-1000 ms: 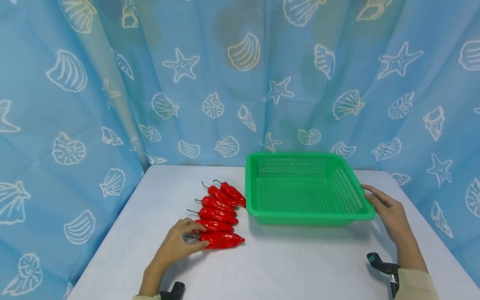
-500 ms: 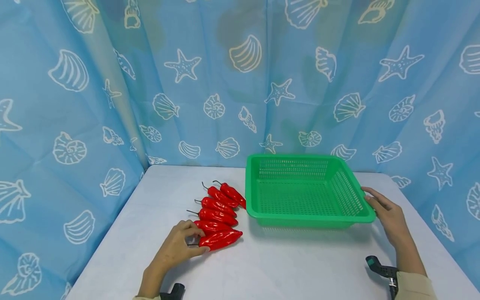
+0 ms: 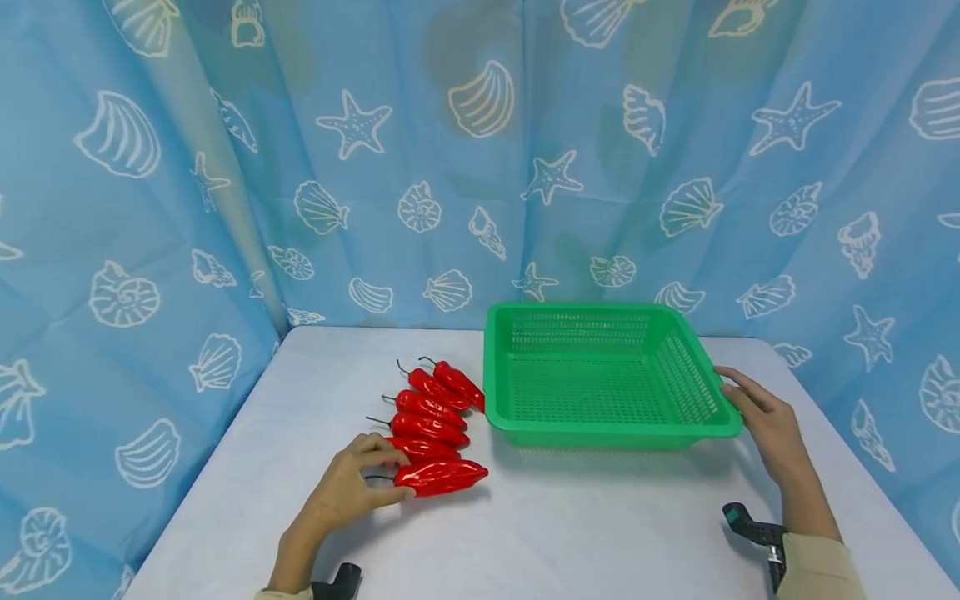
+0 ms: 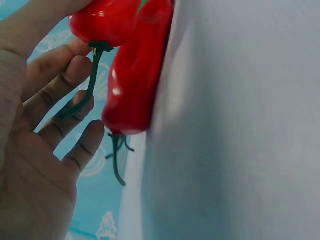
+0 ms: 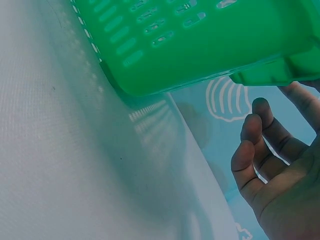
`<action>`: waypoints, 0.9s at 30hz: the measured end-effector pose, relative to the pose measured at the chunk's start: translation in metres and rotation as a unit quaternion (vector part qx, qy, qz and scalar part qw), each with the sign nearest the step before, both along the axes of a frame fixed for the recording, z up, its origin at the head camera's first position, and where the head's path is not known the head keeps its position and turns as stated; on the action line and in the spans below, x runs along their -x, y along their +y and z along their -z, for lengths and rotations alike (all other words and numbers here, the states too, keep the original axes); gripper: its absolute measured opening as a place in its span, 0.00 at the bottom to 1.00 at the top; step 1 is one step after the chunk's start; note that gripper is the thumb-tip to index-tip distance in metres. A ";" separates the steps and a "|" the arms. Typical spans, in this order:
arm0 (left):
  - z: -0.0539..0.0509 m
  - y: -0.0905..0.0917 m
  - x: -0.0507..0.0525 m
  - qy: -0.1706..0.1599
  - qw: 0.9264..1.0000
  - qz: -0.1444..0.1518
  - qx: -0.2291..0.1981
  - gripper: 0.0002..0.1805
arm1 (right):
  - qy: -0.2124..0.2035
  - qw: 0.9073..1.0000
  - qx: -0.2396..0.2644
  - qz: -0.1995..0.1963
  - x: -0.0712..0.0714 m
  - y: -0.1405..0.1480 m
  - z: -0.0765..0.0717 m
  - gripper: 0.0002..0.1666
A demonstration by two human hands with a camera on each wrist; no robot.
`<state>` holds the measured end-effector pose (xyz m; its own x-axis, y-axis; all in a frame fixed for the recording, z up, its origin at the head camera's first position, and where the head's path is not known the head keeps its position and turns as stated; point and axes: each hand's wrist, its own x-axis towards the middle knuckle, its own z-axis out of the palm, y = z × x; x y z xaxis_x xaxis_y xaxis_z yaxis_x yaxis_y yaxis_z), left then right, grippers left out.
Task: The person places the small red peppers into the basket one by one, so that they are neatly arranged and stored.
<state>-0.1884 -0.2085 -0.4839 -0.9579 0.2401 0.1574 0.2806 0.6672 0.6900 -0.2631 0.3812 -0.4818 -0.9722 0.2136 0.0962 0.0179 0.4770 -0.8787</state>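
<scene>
Several shiny red chili peppers (image 3: 426, 405) with dark green stems lie fanned out left of a green basket (image 3: 615, 429). My left hand (image 3: 358, 482) pinches the nearest pepper (image 3: 442, 477) near its stem end, between thumb and fingers. In the left wrist view, the held pepper (image 4: 105, 22) shows its curved stem, and another pepper (image 4: 135, 85) lies beside it. My right hand (image 3: 772, 429) touches the basket's right rim with thumb and index finger. Its other fingers (image 5: 243, 155) are bent loosely in the right wrist view; the fingertips at the rim are partly hidden.
The white table (image 3: 570, 533) carries the peppers and basket. A blue curtain (image 3: 480, 167) with shell and starfish prints hangs behind and at both sides. Dark wrist devices (image 3: 750, 525) stick out beside both wrists. The basket's rightmost rim is close to my right hand.
The nearest pepper has shifted in my left hand: its tip swung upward, then levelled, and a shadow shows under it. My right hand stays at the basket rim. The view has shifted slightly.
</scene>
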 end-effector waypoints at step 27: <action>-0.099 0.030 0.064 0.123 0.980 0.140 0.063 0.25 | -0.004 1.000 0.022 -0.007 -0.001 0.002 0.002 0.36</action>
<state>-0.2522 -0.1782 -0.3854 -0.7879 0.5213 0.3279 0.6133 0.6159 0.4945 -0.2621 0.3829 -0.4839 -0.9756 0.2045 0.0793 0.0187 0.4379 -0.8988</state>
